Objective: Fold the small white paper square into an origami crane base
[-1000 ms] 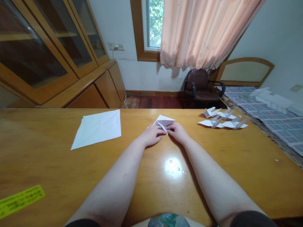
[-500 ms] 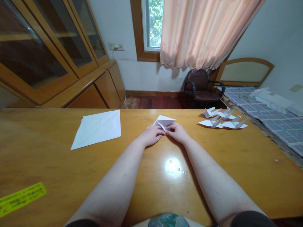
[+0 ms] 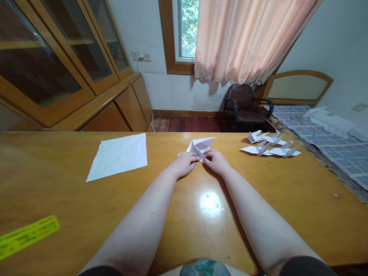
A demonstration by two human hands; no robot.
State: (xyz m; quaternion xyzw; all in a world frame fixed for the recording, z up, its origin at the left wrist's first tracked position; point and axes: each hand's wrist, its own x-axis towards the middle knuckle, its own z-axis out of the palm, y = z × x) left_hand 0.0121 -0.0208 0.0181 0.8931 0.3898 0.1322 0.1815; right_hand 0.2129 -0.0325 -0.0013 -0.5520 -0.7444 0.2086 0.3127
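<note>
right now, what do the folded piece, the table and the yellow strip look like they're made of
Folded piece, pinched by left hand and right hand: thin white matte paper, judging by its sharp creases.
Table: wood or wood veneer, glossy varnish; grain shows and a light glare reflects.
Yellow strip: likely printed paper or plastic; too blurred to tell.

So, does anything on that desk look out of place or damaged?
Nothing is spilled or damaged. The folded paper is pinched between left hand and right hand; the creased sheet lies slanted on the table, and the paper birds sit loosely clustered at right.
</note>
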